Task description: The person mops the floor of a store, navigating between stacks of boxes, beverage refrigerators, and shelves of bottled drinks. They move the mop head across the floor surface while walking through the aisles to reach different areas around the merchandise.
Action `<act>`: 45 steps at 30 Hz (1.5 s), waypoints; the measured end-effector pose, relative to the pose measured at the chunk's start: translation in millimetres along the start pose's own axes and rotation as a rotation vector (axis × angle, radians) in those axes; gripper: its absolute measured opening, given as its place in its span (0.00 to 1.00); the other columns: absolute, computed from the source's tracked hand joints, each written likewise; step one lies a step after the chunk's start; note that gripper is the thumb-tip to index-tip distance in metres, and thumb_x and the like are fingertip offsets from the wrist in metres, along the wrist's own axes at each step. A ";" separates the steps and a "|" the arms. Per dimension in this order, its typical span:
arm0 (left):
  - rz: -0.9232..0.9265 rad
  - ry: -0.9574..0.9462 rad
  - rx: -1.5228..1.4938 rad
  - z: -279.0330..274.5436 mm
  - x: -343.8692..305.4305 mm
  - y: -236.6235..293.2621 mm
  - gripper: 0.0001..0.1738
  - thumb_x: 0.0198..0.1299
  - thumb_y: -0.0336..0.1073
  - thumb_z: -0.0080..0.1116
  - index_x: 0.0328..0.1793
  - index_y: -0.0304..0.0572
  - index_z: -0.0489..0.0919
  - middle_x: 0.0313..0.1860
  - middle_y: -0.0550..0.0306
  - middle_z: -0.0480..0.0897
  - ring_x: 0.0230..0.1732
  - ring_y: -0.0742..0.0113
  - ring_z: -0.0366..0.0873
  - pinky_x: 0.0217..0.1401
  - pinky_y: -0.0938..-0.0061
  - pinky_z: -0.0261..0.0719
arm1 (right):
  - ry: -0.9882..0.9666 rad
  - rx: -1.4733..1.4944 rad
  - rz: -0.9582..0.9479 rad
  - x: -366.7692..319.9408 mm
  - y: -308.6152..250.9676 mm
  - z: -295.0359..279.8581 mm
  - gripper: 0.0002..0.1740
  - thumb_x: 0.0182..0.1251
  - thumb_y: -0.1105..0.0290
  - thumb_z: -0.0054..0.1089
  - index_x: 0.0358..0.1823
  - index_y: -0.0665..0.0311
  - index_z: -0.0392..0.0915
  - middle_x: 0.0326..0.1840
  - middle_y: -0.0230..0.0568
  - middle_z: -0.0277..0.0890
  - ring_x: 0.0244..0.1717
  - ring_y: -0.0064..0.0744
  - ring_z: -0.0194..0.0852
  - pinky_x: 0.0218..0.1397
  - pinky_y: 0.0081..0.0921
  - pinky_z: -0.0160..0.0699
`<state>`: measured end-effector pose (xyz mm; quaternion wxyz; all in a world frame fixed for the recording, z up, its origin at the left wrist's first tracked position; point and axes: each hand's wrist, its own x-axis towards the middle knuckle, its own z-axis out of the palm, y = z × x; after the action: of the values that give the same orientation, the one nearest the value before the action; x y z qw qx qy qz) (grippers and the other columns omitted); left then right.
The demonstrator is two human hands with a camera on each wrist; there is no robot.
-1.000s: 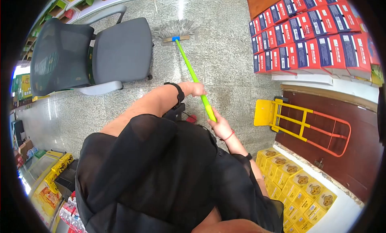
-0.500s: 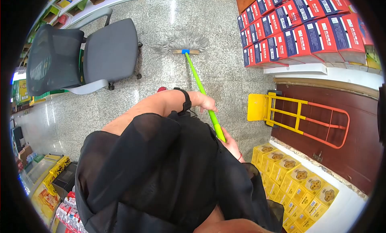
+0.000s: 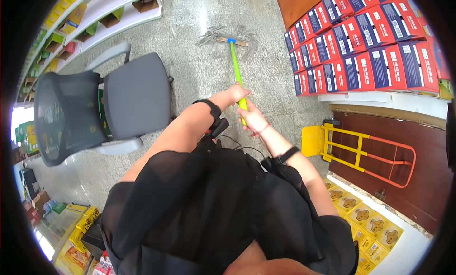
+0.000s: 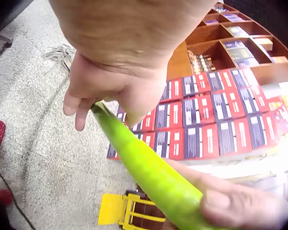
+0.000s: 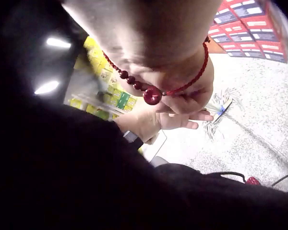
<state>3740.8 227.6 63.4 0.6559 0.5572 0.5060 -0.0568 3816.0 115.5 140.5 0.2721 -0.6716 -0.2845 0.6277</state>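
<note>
A mop with a bright green handle (image 3: 236, 66) reaches away from the body, its grey string head (image 3: 228, 37) lying on the speckled floor. My left hand (image 3: 236, 93) grips the handle partway down, some fingers pointing loosely off it in the left wrist view. Closer to the body, my right hand (image 3: 254, 117) holds the handle near its top end, with the thumb (image 4: 216, 200) along the green grip. A red beaded bracelet (image 5: 152, 95) circles the right wrist. In the right wrist view, that hand hides most of the handle.
A grey office chair (image 3: 137, 97) stands at left, with white shelves (image 3: 114, 28) beyond it. Stacked red and blue boxes (image 3: 361, 47) line the right side. Below them are a yellow and orange folding trolley (image 3: 358, 151) and yellow cartons (image 3: 363, 215). A dark cable (image 4: 12, 196) trails near the feet.
The mop head has first come nearer, then gone farther out and slightly right. Both hands have moved forward with the handle, and stand closer together now. The view has shifted, showing more shelf.
</note>
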 end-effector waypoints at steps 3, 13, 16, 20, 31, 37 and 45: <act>0.120 0.116 -0.355 -51.8 7.9 -12.8 0.29 0.57 0.44 0.53 0.57 0.27 0.64 0.38 0.46 0.76 0.34 0.62 0.75 0.36 0.69 0.75 | -0.137 -0.024 -0.007 53.8 -40.0 24.6 0.27 0.62 0.61 0.52 0.59 0.63 0.56 0.23 0.32 0.67 0.11 0.20 0.62 0.11 0.17 0.60; 0.034 0.059 -0.337 -146.3 -31.7 -84.6 0.19 0.62 0.36 0.45 0.58 0.38 0.63 0.30 0.55 0.74 0.24 0.67 0.72 0.22 0.72 0.72 | -0.464 -0.322 0.102 120.2 -58.8 79.5 0.17 0.62 0.56 0.50 0.45 0.59 0.74 0.31 0.35 0.75 0.18 0.25 0.72 0.16 0.24 0.69; -0.084 0.028 -0.449 -151.1 -87.1 -94.8 0.26 0.62 0.34 0.45 0.66 0.42 0.57 0.28 0.60 0.71 0.21 0.72 0.68 0.19 0.78 0.69 | -0.500 -0.380 0.164 140.7 -46.0 90.2 0.17 0.63 0.57 0.50 0.47 0.60 0.73 0.32 0.37 0.75 0.19 0.27 0.72 0.16 0.25 0.69; -0.143 -0.089 -0.522 -155.0 -140.8 -124.4 0.29 0.61 0.31 0.46 0.68 0.41 0.54 0.32 0.60 0.70 0.28 0.73 0.70 0.25 0.78 0.73 | -0.536 -0.429 0.230 162.8 -43.4 111.4 0.16 0.63 0.60 0.50 0.46 0.62 0.73 0.30 0.41 0.76 0.20 0.30 0.73 0.16 0.28 0.71; -0.211 0.025 -0.323 -167.0 -161.7 -22.4 0.37 0.59 0.29 0.48 0.73 0.43 0.47 0.27 0.61 0.70 0.23 0.74 0.67 0.25 0.81 0.69 | -0.546 -0.403 0.253 260.1 -72.7 107.5 0.23 0.65 0.53 0.46 0.44 0.69 0.72 0.25 0.47 0.76 0.15 0.32 0.72 0.13 0.28 0.71; -0.210 0.007 -0.272 -184.7 -46.9 81.4 0.37 0.58 0.30 0.48 0.72 0.41 0.46 0.25 0.61 0.70 0.19 0.72 0.68 0.21 0.79 0.69 | -0.322 -0.275 0.159 323.5 -139.7 15.6 0.26 0.58 0.52 0.55 0.38 0.75 0.69 0.17 0.48 0.71 0.10 0.34 0.68 0.09 0.30 0.67; -0.155 -0.025 -0.217 -204.5 144.3 205.7 0.35 0.59 0.31 0.48 0.72 0.41 0.48 0.26 0.60 0.69 0.21 0.71 0.68 0.24 0.77 0.71 | -0.027 -0.073 0.093 478.3 -183.2 -124.5 0.17 0.59 0.58 0.55 0.33 0.69 0.71 0.17 0.43 0.70 0.11 0.34 0.68 0.11 0.32 0.66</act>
<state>3818.8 536.1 124.2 0.7120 0.4415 0.5428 -0.0592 3956.7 587.0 -48.3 0.2141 -0.6850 -0.2796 0.6377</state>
